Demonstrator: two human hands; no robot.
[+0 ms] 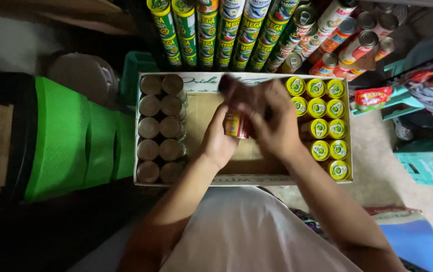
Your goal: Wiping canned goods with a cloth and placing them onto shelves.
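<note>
While both hands (249,128) grip a red can (236,124), its top stays hidden.

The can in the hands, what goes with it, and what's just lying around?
In use:
left hand and right hand, together holding a red-labelled can
cardboard box
plain-topped cans
yellow-lidded cans

Lying about:
green plastic stool
shelf cans
red packet

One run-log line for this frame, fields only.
left hand: holds red can | right hand: on same can | below: cardboard box | box left: plain cans | box right: yellow-lid cans
</note>
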